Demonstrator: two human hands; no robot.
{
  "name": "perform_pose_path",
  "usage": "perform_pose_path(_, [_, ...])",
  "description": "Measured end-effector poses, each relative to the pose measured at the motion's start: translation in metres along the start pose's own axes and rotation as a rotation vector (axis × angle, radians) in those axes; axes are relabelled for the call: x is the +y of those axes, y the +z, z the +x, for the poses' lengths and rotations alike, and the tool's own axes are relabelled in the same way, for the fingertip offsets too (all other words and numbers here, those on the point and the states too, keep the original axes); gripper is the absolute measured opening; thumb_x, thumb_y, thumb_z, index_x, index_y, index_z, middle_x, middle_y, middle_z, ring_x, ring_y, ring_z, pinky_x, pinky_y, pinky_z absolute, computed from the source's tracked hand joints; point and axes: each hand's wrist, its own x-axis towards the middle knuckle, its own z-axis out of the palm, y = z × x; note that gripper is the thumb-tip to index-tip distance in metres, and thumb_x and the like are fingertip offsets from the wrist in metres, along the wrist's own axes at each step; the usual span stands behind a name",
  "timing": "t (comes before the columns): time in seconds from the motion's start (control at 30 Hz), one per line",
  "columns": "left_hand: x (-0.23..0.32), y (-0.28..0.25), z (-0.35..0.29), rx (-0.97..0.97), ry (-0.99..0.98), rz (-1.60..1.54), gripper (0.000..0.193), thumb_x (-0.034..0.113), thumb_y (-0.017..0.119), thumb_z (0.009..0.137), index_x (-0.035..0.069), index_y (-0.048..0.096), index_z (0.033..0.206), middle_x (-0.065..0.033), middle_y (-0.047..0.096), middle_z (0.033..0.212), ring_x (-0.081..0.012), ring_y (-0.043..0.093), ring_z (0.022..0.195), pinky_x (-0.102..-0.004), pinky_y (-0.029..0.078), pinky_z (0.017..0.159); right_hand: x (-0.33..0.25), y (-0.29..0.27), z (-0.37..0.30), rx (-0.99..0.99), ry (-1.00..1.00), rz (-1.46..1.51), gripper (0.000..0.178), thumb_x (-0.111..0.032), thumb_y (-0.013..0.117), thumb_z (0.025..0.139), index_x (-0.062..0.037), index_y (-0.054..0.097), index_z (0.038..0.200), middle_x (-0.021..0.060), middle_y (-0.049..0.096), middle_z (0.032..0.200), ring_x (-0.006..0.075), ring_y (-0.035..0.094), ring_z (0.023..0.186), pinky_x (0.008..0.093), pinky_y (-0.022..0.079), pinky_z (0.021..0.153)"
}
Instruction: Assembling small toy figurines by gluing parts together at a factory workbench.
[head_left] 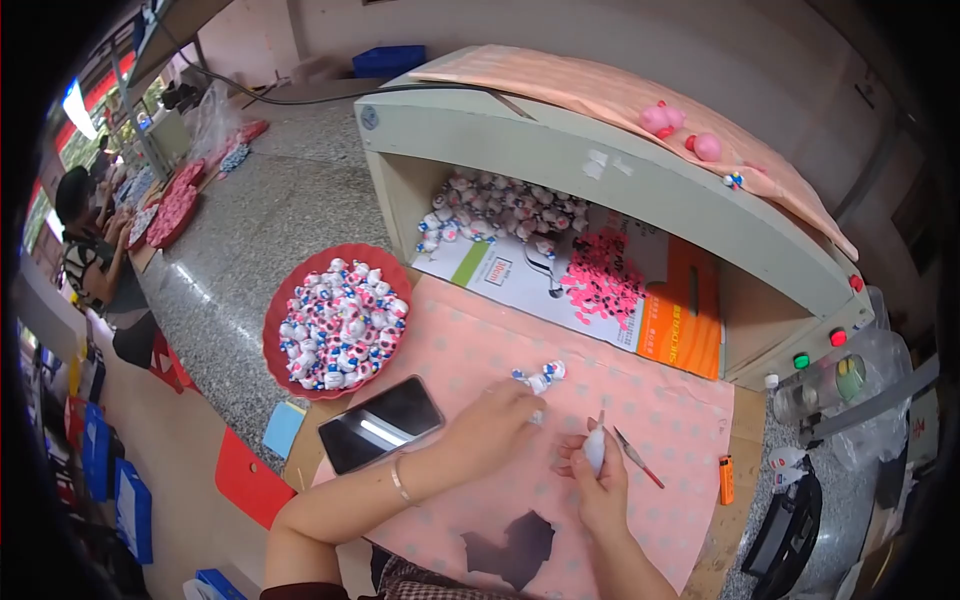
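My left hand (495,430) reaches over the pink dotted sheet (460,330), fingers pinched together. A small pale bit shows under its fingertips, too little to name. Just beyond them lie a few small white figurines (545,376) with blue and pink parts. In my right hand (603,490) is a small white squeeze bottle (595,452), its thin pointed tip upward. A fine brush (640,460) with a red end lies on the sheet to the right of that hand. Left of my left hand rests a dark phone (380,425).
A scalloped red bowl (272,325) of figurines stands at left. Ahead, an open-fronted grey box (560,140) shelters piled white figurines (510,210) and pink pieces (605,280). An orange lighter (726,480) lies at right. Another person (95,260) works at far left.
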Motion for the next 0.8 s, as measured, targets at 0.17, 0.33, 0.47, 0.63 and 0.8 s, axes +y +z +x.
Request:
perform_pose_path(0.17, [0.001,-0.011,-0.011,-0.248,0.056,0.311,0.021,0.01,0.055,0.073,0.005,0.054,0.093,-0.0143,0.051,0.093,-0.031,0.051,0.087,-0.0363,0.044,0.07,-0.031,0.021,-0.012,0.116,0.053,0.117,0.04,-0.012,0.044,0.087,-0.0014,0.029,0.122,0.0108,0.052,0.097,0.0174,0.056,0.085,0.0265,0.05,0.064])
perform_pose_path(0.33, [0.029,-0.03,-0.027,-0.31,-0.336,-0.518,0.023,0.014,0.047,0.085,0.006,0.052,0.106,-0.0076,0.053,0.098,-0.0175,0.053,0.088,-0.028,0.045,0.072,-0.027,0.015,-0.013,0.165,-0.139,-0.147,0.033,-0.011,0.046,0.086,-0.0017,0.033,0.115,0.0121,0.052,0.099,0.0165,0.057,0.081,0.0247,0.051,0.057])
perform_pose_path(0.47, [0.047,-0.027,-0.04,-0.334,-0.741,-1.383,0.032,0.017,0.043,0.09,0.006,0.044,0.12,-0.0013,0.051,0.104,-0.007,0.049,0.092,-0.0226,0.043,0.079,-0.043,0.021,-0.015,0.208,-0.063,-0.019,0.032,-0.01,0.047,0.085,-0.0017,0.036,0.114,0.0125,0.053,0.098,0.0159,0.057,0.079,0.0233,0.051,0.053])
perform_pose_path(0.63, [0.029,-0.005,-0.053,-0.208,-0.654,-1.553,0.038,0.01,0.045,0.088,0.006,0.038,0.124,-0.0029,0.05,0.109,-0.0098,0.049,0.096,-0.0235,0.041,0.085,-0.047,0.016,-0.018,0.281,-0.091,-0.074,0.03,-0.01,0.046,0.085,-0.0019,0.036,0.113,0.0135,0.054,0.092,0.0144,0.058,0.07,0.0212,0.048,0.046])
perform_pose_path(0.8, [0.017,-0.01,-0.056,-0.15,-0.75,-1.558,0.039,0.008,0.046,0.087,0.004,0.037,0.125,-0.0062,0.049,0.114,-0.0138,0.049,0.102,-0.0249,0.041,0.087,-0.083,-0.001,-0.03,0.13,-0.026,0.181,0.031,-0.012,0.046,0.085,0.0013,0.034,0.11,0.0182,0.055,0.091,0.0132,0.055,0.059,0.0222,0.048,0.046])
